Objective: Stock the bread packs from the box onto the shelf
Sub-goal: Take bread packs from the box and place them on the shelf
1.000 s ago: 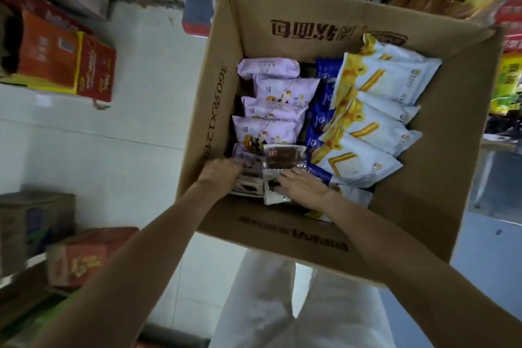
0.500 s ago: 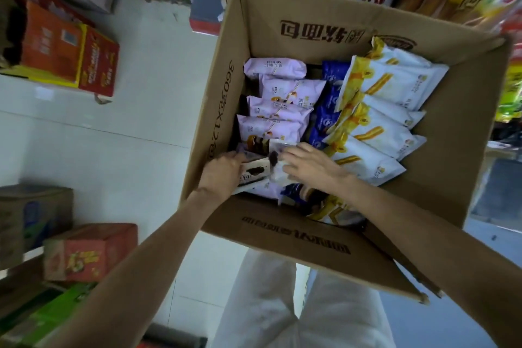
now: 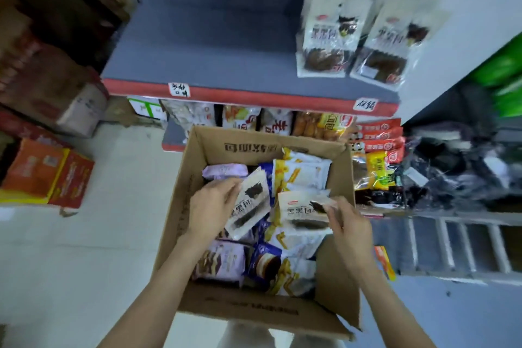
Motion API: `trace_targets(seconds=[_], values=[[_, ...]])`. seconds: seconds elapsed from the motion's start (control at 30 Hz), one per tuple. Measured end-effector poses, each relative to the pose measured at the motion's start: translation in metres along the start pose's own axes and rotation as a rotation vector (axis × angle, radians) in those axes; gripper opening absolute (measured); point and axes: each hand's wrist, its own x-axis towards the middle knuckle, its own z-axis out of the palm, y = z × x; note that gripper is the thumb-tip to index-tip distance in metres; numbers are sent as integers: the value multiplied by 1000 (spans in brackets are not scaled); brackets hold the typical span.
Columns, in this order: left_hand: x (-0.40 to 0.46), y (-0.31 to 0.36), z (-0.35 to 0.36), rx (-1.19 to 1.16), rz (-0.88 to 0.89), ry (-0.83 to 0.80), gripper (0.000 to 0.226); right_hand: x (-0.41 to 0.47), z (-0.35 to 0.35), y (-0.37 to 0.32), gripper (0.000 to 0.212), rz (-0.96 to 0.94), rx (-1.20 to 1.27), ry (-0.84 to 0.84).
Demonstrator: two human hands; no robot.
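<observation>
Shelf behind box (open); left hand, right hand fingers each clamp one bread pack.

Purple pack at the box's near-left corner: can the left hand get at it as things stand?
Probably not yet. The purple pack lies uncovered just below the left hand, but that hand's grip is full with a white-and-black bread pack, so it would have to shelve that first.

Bread pack in left hand
</observation>
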Motion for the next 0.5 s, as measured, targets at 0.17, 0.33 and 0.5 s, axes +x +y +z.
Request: trace_targets(seconds=[0.17,0.33,0.5], values=[[75,81,-31,-66,243,193,28,32,-73,7,11,125,109,224],[158,160,-53,-94,336,354,18,87,-141,19,10,169,246,449],[236,215,-45,-50,352,375,16,156,-180,34,16,152,325,581]])
